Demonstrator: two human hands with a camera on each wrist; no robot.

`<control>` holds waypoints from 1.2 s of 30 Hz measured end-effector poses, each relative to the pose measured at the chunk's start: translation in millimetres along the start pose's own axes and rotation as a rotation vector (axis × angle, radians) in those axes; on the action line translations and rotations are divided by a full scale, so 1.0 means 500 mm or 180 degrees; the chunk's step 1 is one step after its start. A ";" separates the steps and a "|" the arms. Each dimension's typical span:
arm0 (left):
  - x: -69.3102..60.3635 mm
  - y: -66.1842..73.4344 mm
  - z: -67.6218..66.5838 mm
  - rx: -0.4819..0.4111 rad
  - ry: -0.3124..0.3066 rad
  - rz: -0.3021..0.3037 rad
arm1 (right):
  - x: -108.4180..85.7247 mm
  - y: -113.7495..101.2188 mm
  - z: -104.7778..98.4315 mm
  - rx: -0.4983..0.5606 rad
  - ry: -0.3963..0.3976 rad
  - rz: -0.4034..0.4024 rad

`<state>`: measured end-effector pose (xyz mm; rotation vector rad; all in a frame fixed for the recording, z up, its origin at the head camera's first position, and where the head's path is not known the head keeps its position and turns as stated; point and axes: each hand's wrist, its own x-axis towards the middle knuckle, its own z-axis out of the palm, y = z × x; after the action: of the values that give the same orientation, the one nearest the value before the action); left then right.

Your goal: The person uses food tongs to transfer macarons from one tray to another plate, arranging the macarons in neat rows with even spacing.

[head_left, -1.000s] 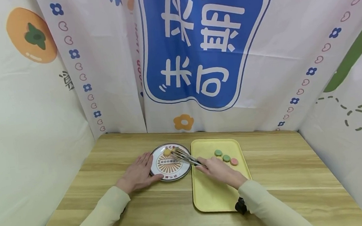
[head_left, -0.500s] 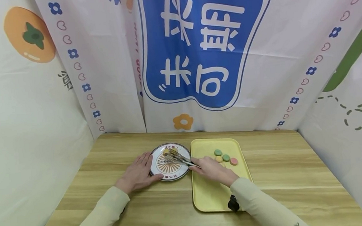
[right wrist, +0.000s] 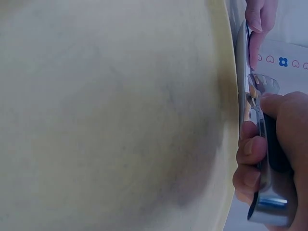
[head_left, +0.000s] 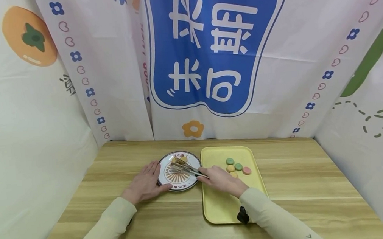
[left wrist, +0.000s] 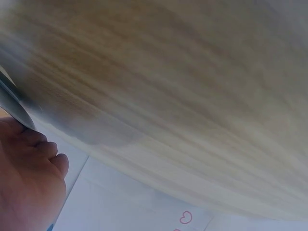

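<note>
My right hand [head_left: 218, 178] grips a pair of metal tongs [head_left: 189, 169] with dark handles, its thumb and fingers wrapped round them in the right wrist view. The tongs' tips reach over a round white plate [head_left: 185, 184] with a patterned centre. Two yellow macarons [head_left: 184, 159] lie near its far side, partly hidden by the tips; whether the tongs pinch one, I cannot tell. My left hand [head_left: 145, 182] rests at the plate's left edge with fingers extended and thumb along the near rim. In the left wrist view, only part of that hand [left wrist: 33, 168] shows beside the rim.
A yellow tray [head_left: 220, 210] stands just right of the plate. On it lie green macarons [head_left: 229, 161], yellow macarons [head_left: 230, 168] and a pink macaron [head_left: 246, 170], partly behind my right hand. Printed cloth [head_left: 125, 102] hangs behind the wooden table [head_left: 298, 171] and at both sides.
My right hand and the tongs have shifted left and slightly nearer over the plate. Yellow macarons on the tray have come into view from behind the hand. My left hand stays in place.
</note>
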<state>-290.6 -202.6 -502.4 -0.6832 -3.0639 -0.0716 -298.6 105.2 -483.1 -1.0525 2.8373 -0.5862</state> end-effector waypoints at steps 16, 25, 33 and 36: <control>0.005 0.000 -0.004 0.0078 0.0025 0.0045 | 0.001 -0.007 0.002 -0.0109 0.0079 0.0162; 0.003 0.002 -0.006 0.0001 -0.0008 -0.0004 | -0.007 -0.016 -0.018 -0.0185 0.0115 0.0290; -0.003 0.005 -0.011 -0.0071 -0.0005 -0.0027 | -0.029 -0.012 -0.023 -0.0122 0.0216 0.0254; -0.003 0.005 -0.010 -0.0063 -0.0002 -0.0021 | -0.041 -0.009 -0.028 -0.0112 0.0224 0.0233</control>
<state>-288.1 -201.0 -497.2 -0.6744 -3.0703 -0.1018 -282.7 120.0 -470.0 -0.9468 2.9428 -0.5806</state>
